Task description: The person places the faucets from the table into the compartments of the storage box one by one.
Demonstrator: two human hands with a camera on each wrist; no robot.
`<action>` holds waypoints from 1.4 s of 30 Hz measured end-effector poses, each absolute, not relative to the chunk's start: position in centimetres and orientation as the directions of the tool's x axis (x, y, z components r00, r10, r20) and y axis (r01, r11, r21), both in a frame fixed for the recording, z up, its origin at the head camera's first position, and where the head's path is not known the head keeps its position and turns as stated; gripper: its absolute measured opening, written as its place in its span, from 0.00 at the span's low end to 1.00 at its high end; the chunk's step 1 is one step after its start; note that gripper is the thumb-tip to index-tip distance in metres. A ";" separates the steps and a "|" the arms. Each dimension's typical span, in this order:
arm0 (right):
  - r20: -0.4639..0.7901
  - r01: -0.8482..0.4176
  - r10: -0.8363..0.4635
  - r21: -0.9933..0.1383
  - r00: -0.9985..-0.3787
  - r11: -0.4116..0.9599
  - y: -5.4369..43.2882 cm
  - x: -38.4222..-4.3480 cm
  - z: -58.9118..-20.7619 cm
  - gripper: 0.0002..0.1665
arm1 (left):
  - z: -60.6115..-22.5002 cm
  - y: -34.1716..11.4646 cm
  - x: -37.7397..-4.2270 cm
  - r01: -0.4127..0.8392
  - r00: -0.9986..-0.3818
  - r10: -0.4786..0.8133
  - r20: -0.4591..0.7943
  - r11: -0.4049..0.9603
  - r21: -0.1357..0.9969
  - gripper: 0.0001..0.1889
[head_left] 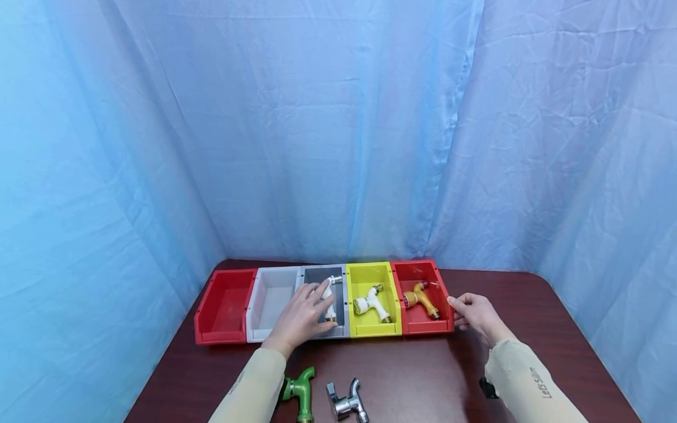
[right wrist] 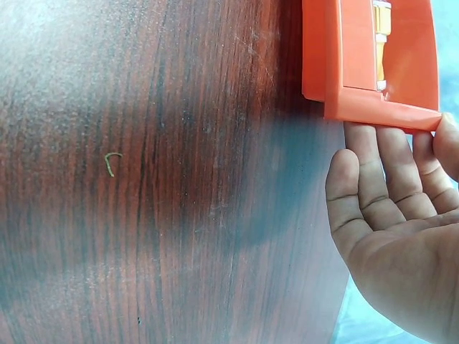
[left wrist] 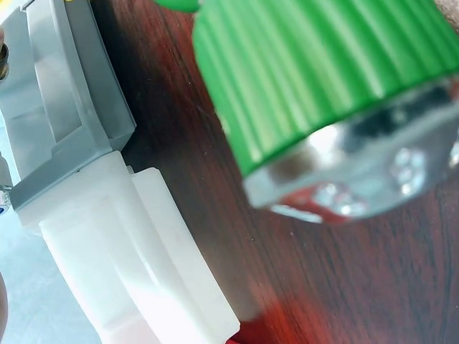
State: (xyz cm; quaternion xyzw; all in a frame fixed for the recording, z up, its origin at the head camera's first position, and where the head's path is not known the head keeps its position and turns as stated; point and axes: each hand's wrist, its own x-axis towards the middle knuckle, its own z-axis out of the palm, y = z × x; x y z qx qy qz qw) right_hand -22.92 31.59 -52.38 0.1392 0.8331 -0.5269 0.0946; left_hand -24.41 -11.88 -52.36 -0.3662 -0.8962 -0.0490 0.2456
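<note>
Over the grey bin [head_left: 338, 332] my left hand [head_left: 302, 311] reaches in, fingers and thumb spread about a white faucet [head_left: 331, 306], part of which they hide. The left wrist view catches little of that hand. At the right end of the row, my right hand [head_left: 476, 314] pinches the side rim of a red bin [head_left: 427, 326] between thumb and fingers. In the right wrist view its fingers [right wrist: 376, 172] lie against the bin's outer wall. A yellow-orange faucet [head_left: 421, 299] lies inside that bin.
Between these bins sits a yellow bin [head_left: 376, 331] with a white faucet [head_left: 372, 305]. Leftward stand a white bin [head_left: 271, 299] and another red bin [head_left: 224, 305]. Nearer on the dark wooden table [head_left: 418, 376] lie a green faucet [head_left: 302, 390] and a chrome faucet [head_left: 349, 402]. Blue curtains [head_left: 317, 147] surround it.
</note>
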 end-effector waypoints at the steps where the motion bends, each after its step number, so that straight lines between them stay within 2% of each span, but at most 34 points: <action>1: -0.304 0.332 0.134 -0.851 -0.943 0.406 31.6 -22.9 -52.4 0.21 | -52.4 -11.9 -24.4 0.678 -0.617 0.632 0.469 0.729 -0.090 0.34; 20: -0.302 0.329 0.130 -0.850 -0.944 0.412 31.6 -22.9 -52.2 0.22 | -52.3 -11.4 -24.8 0.629 -0.713 0.595 0.370 0.777 -0.037 0.34; 42: -0.297 0.324 0.130 -0.854 -0.946 0.407 31.4 -22.7 -52.3 0.22 | -53.0 -10.9 -25.0 0.597 -0.754 0.563 0.338 0.803 -0.005 0.35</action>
